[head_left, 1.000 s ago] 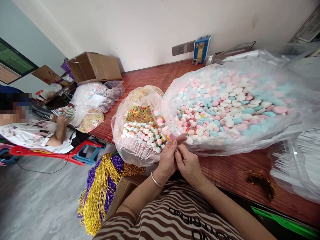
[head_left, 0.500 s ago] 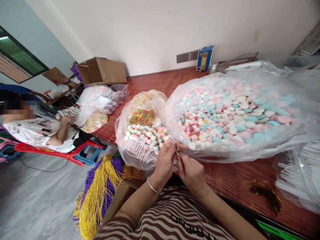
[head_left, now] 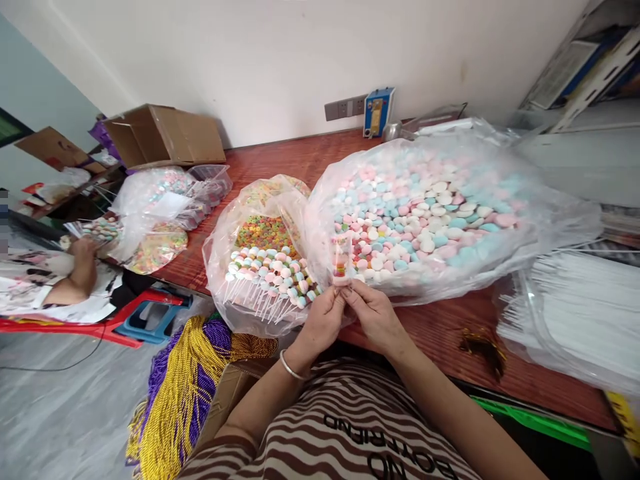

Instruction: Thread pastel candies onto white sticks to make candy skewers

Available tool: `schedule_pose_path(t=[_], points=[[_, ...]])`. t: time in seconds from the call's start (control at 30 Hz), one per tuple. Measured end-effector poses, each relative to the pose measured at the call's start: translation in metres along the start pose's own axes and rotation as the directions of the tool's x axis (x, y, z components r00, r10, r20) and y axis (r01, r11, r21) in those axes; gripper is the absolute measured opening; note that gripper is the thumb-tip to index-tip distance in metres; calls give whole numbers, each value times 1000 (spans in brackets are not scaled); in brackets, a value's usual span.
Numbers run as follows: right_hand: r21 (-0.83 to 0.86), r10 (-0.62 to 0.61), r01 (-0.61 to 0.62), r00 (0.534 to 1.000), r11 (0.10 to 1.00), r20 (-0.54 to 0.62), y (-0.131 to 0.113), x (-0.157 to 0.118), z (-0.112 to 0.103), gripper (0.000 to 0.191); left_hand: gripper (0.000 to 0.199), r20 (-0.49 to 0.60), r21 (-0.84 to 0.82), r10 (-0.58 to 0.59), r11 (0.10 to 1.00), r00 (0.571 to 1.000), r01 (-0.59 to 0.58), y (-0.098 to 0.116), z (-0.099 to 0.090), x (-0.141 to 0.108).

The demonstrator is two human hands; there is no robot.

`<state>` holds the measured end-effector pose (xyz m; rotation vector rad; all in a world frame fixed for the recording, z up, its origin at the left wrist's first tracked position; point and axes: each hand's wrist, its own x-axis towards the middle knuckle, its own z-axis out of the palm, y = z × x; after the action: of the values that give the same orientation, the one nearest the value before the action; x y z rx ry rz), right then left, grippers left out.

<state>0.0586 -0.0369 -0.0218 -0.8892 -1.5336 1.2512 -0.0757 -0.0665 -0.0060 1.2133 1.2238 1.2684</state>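
Both hands meet at the table's front edge around a small clear candy bag [head_left: 342, 259] with pink, white and coloured sweets in it; it stands upright above the fingers. My left hand [head_left: 323, 320] pinches its lower end from the left. My right hand [head_left: 376, 317] pinches the same end from the right, thumbs touching. What lies between the fingertips is hidden. Behind the small bag is a big plastic bag of pastel candies [head_left: 400, 220]. To the left, candy sticks [head_left: 270, 277] with pastel tops and white stems lie in an open bag over small coloured ring-shaped candies [head_left: 265, 233].
White paper sticks [head_left: 575, 313] in plastic lie on the right, near gold twist ties [head_left: 483, 350]. Gold and purple bead strings [head_left: 185, 393] hang at the lower left. A cardboard box [head_left: 185, 137] and a blue device [head_left: 379, 112] stand behind. A co-worker's hand [head_left: 83, 250] is at far left.
The small candy bag has turned from leaning left to upright, and both hands have come together at its lower end. My view has swung to the right.
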Motion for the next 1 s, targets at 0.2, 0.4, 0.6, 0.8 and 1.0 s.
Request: schedule_pose_path(t=[0.2,0.4,0.6,0.8,1.0], points=[[90,161,-162,987,983,21,-12,-2,-15,39,41,88,310,23,950,996,-50,13,-19,-2],[166,113,-132,987,977,116,-23,0,-16,50,45,158,-311,-80,942,984,126,-1,9,-2],[357,268,-428,868,831,418,-5,-9,-15,55,37,224,-497,-193,821,955,283,-8,13,-2],[-101,66,-63,998,993,24,-14,-30,-9,34,33,35,-466,-177,868,984,172,-15,25,3],[329,5,-71,980,941,199,2,-37,-17,42,36,289,-375,-193,878,938,297,-7,21,-1]])
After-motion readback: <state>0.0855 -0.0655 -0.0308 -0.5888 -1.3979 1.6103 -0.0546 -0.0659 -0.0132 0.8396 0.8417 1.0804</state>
